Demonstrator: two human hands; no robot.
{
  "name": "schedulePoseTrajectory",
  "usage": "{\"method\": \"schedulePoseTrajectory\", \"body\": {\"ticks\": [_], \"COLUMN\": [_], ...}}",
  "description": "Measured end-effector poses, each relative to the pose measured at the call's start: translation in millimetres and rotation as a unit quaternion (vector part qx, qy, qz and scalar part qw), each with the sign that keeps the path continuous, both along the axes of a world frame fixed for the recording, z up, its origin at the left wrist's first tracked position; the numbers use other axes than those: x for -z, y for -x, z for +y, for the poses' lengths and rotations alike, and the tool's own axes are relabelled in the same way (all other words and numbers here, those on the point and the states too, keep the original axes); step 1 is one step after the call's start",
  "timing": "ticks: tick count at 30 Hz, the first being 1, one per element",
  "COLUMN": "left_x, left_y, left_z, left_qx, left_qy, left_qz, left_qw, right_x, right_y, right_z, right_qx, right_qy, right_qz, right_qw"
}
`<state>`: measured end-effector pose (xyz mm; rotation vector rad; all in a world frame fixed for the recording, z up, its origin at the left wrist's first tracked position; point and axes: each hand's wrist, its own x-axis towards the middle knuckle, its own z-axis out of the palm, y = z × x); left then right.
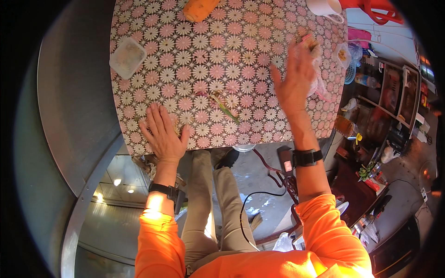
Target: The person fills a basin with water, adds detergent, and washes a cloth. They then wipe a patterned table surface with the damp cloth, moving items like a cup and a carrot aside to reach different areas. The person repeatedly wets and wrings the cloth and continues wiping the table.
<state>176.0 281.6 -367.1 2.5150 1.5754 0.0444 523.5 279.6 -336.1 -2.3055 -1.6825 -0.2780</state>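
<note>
My left hand (165,135) lies palm down near the front left edge of the table with the flowered cover (222,73), fingers spread. Some small pale matter shows beside its thumb. My right hand (295,83), slightly blurred, reaches over the right side of the table, fingers apart, beside a crumpled pinkish plastic bag (317,78); whether it touches the bag I cannot tell. Between the hands lies a green stalk with a pale end (225,109), with small scraps near it. An orange vegetable or fruit (200,9) is at the far edge of view.
A translucent plastic container (128,58) sits at the table's left edge. At the far right are a white mug (325,7) and a small clear bag with yellowish bits (342,55). Crowded shelves (391,90) with bottles stand to the right. A black cable (243,208) hangs below the table.
</note>
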Motion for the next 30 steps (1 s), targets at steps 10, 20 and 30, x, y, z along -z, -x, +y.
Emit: {"method": "schedulePoseTrajectory", "body": {"ticks": [10, 20, 30], "left_x": [0.2, 3.3, 7.7], "left_y": [-0.5, 1.5, 4.9], "left_z": [-1.3, -2.9, -5.5], "left_qx": [0.008, 0.007, 0.015], "left_qy": [-0.017, -0.027, -0.051], "left_qz": [0.008, -0.013, -0.066], "left_qw": [1.0, 1.0, 0.996], "right_x": [41.2, 9.2, 11.3], "right_y": [-23.6, 120.9, 3.0], "right_z": [45.3, 8.7, -65.3], "right_qx": [-0.096, -0.333, 0.082], "right_qy": [-0.114, 0.04, -0.014], "right_qz": [0.173, 0.368, 0.169], "right_qw": [0.974, 0.867, 0.982]}}
